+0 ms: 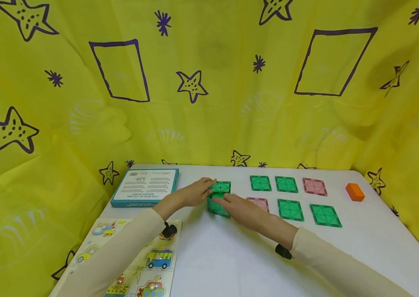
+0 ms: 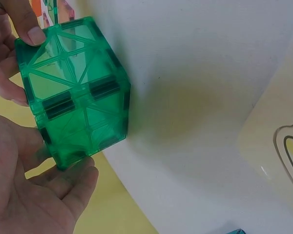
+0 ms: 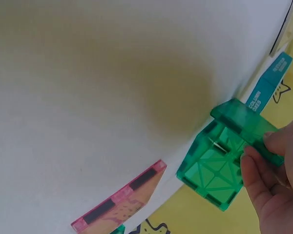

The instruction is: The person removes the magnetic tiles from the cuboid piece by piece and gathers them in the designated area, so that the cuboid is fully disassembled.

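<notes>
Several see-through green magnetic tiles [image 1: 218, 206] are joined edge to edge into a boxy shape near the middle of the table. My left hand [image 1: 196, 192] holds this green shape at its left side; in the left wrist view that hand [image 2: 24, 180] has its fingers at the tiles' lower edge. My right hand [image 1: 242, 211] is at the shape's right side. In the right wrist view the right hand [image 3: 278, 180] pinches a slanted green tile [image 3: 241, 122] between thumb and fingers, above another green tile [image 3: 215, 173]. A pink tile [image 1: 258, 203] lies partly hidden beside the right hand.
Flat to the right lie green tiles [image 1: 290, 210] and another pink tile [image 1: 315, 187]. An orange block [image 1: 355, 192] stands near the right edge. On the left are a teal-edged box [image 1: 144, 187] and a picture puzzle board [image 1: 176, 243]. Yellow patterned cloth [image 1: 217, 123] surrounds the table.
</notes>
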The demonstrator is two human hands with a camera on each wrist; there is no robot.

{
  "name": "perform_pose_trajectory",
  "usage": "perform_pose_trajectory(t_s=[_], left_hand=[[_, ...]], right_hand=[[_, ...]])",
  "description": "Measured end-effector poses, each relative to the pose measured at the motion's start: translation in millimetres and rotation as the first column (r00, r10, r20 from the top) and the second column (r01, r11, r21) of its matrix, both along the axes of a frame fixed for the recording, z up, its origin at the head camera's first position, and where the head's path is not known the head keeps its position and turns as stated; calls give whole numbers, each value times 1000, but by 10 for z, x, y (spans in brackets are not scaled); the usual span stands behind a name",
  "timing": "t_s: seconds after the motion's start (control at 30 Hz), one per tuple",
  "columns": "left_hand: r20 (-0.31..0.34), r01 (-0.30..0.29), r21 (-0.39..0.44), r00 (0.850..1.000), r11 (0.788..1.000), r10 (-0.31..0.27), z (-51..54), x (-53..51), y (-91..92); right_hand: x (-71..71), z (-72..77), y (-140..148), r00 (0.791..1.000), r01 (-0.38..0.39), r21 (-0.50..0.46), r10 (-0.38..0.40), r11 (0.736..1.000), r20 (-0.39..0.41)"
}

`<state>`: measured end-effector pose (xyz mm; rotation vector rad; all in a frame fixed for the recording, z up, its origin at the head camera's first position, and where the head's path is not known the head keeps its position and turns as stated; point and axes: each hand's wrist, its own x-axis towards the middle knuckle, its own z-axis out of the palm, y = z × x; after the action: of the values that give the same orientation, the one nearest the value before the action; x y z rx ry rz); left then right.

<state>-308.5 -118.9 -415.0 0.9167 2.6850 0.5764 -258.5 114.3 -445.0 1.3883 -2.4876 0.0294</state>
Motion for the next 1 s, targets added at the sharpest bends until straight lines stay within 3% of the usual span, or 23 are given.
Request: perform_pose_trajectory(t_s=[0.27, 0.6, 0.83, 1.0], left_hand=[[1, 11, -8, 1000, 1000, -11, 3, 21, 27], [4, -3, -38, 1000, 999, 3, 20, 48, 84], [11, -26, -35, 1000, 999, 27, 36, 74, 75], [13, -23, -30, 1000, 999, 24, 36, 84, 57]], right_hand=[[82, -22, 32, 995, 30, -87, -22, 996, 96], [173, -22, 53, 984, 78, -74, -66, 994, 163], [270, 2, 113, 976, 78, -119, -51, 990, 211], [380, 13, 222, 954, 134, -140, -90, 981, 285]])
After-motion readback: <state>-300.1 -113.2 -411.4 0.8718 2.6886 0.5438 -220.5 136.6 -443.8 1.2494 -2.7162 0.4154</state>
